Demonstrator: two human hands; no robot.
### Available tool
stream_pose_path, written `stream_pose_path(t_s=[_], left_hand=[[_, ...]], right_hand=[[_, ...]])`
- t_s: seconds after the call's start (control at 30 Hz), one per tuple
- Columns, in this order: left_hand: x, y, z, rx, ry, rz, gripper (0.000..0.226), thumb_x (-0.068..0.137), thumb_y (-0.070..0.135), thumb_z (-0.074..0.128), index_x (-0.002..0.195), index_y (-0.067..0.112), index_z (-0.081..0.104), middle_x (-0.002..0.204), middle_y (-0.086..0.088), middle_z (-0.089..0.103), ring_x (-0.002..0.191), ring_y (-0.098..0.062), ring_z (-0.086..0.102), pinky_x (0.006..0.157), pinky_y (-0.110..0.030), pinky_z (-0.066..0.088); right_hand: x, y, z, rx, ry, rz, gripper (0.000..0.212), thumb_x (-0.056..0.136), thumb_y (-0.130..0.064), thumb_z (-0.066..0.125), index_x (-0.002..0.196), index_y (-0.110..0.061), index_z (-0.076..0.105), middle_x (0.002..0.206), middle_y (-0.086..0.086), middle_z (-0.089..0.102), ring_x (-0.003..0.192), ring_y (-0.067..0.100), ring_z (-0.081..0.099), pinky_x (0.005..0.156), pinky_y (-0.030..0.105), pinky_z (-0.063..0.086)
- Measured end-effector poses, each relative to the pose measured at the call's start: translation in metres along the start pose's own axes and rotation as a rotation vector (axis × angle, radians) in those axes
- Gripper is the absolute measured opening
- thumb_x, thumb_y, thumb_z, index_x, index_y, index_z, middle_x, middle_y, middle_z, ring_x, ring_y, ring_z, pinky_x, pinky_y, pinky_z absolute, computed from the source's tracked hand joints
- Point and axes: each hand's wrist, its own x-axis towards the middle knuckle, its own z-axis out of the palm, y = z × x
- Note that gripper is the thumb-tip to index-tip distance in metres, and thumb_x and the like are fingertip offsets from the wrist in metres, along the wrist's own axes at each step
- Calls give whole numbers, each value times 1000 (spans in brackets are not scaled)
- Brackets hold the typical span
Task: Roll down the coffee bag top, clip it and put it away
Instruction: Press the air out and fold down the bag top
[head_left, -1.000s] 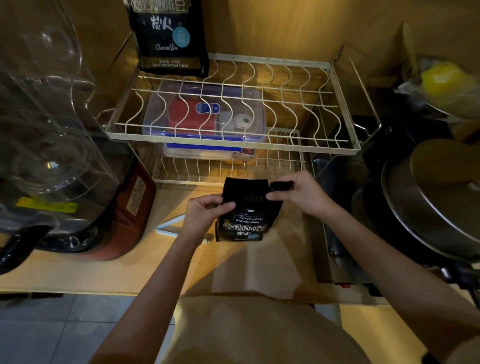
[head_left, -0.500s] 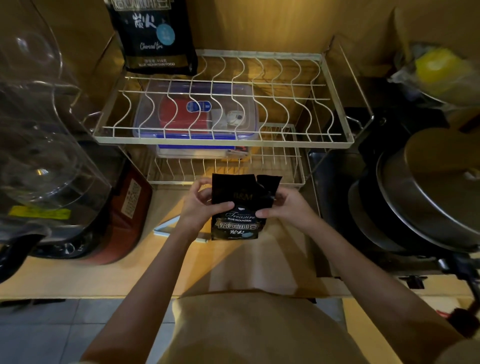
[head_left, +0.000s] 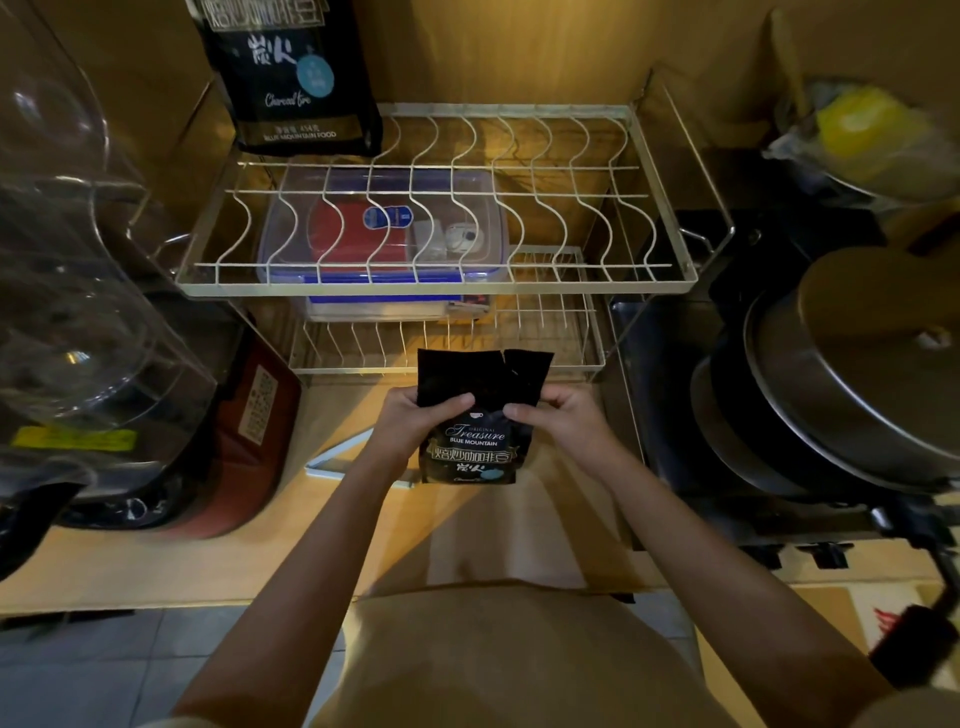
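A small black coffee bag (head_left: 475, 441) with white lettering stands upright on the wooden counter, held between both hands. My left hand (head_left: 410, 428) grips its left side, thumb across the front. My right hand (head_left: 563, 426) pinches the right side just below the top. The bag's top (head_left: 483, 376) stands up flat and unrolled, with a torn notch near its right corner. A pale blue-white clip (head_left: 337, 460) lies on the counter to the left, partly hidden behind my left wrist.
A two-tier wire rack (head_left: 441, 280) stands behind the bag, with a clear lidded box (head_left: 384, 234) on its lower tier. A larger black coffee bag (head_left: 291, 78) sits on the upper left. A clear appliance (head_left: 78, 312) fills the left; stacked pans (head_left: 841, 374) sit right.
The bag top, folded over one second ago, now stands up straight. My right hand moved from the top corner down to the bag's right side. The camera moved closer.
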Motion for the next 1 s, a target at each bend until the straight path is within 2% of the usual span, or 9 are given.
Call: stream_pose_path(t_s=[0.2, 0.37, 0.5, 0.57, 0.6, 0.67, 0.73, 0.87, 1.0], left_hand=[[0, 2, -7, -24, 89, 16, 9, 81, 18, 62, 78, 15, 71, 66, 11, 75, 69, -1, 68, 59, -8, 50], [-5, 1, -7, -97, 120, 37, 13, 79, 20, 63, 76, 10, 70, 65, 7, 75, 68, -6, 68, 58, -11, 51], [-10, -3, -3, -134, 195, 8, 10, 80, 18, 63, 75, 13, 70, 61, 7, 74, 63, -4, 67, 52, -10, 49], [-10, -1, -1, -134, 207, 24, 10, 81, 16, 62, 90, 15, 67, 69, 5, 74, 71, -7, 69, 55, -12, 51], [-9, 0, -1, -131, 225, 45, 21, 81, 14, 62, 102, 17, 60, 72, 3, 74, 73, -8, 70, 55, -13, 52], [-8, 3, 1, -151, 289, 86, 49, 81, 11, 62, 123, 23, 40, 68, 4, 74, 71, -6, 70, 54, -14, 53], [-9, 2, 4, -116, 332, 146, 62, 83, 12, 61, 132, 30, 28, 69, 1, 73, 71, -9, 71, 58, -20, 57], [-8, -1, 7, 42, 348, 211, 23, 84, 11, 58, 101, 27, 61, 79, -1, 69, 71, -2, 68, 61, -26, 55], [-8, -4, -7, 72, 237, 180, 20, 79, 13, 65, 89, 29, 67, 85, 4, 69, 75, 1, 67, 61, -13, 54]], right_hand=[[-3, -3, 3, 151, 23, 74, 16, 81, -8, 65, 76, -22, 71, 63, -17, 73, 65, -6, 67, 57, 5, 49], [-3, -5, 8, 238, 66, 102, 14, 85, -18, 62, 77, -19, 73, 69, -13, 75, 71, -2, 69, 59, 6, 49], [-6, -3, 14, 255, 100, 138, 18, 85, -22, 61, 71, -21, 72, 65, -17, 74, 63, -8, 67, 52, 1, 45], [-7, -4, 19, 293, 143, 121, 19, 85, -20, 62, 69, -24, 72, 63, -19, 73, 61, -10, 65, 49, 0, 44], [-6, -3, 20, 324, 176, 90, 18, 84, -16, 62, 73, -26, 72, 63, -21, 73, 62, -10, 66, 50, 1, 45], [-6, -4, 23, 390, 241, 26, 24, 83, -11, 64, 97, -30, 65, 68, -19, 74, 67, -8, 67, 51, 5, 49], [-8, -4, 28, 419, 311, -13, 38, 81, -9, 65, 112, -29, 55, 70, -14, 75, 68, -3, 69, 49, 10, 51], [-10, -5, 34, 338, 369, -105, 18, 83, -4, 62, 86, -22, 58, 65, -13, 74, 64, -2, 69, 49, 11, 51], [-10, -5, 29, 211, 216, -141, 20, 88, -6, 56, 100, -18, 65, 84, -8, 69, 74, -6, 67, 59, 8, 51]])
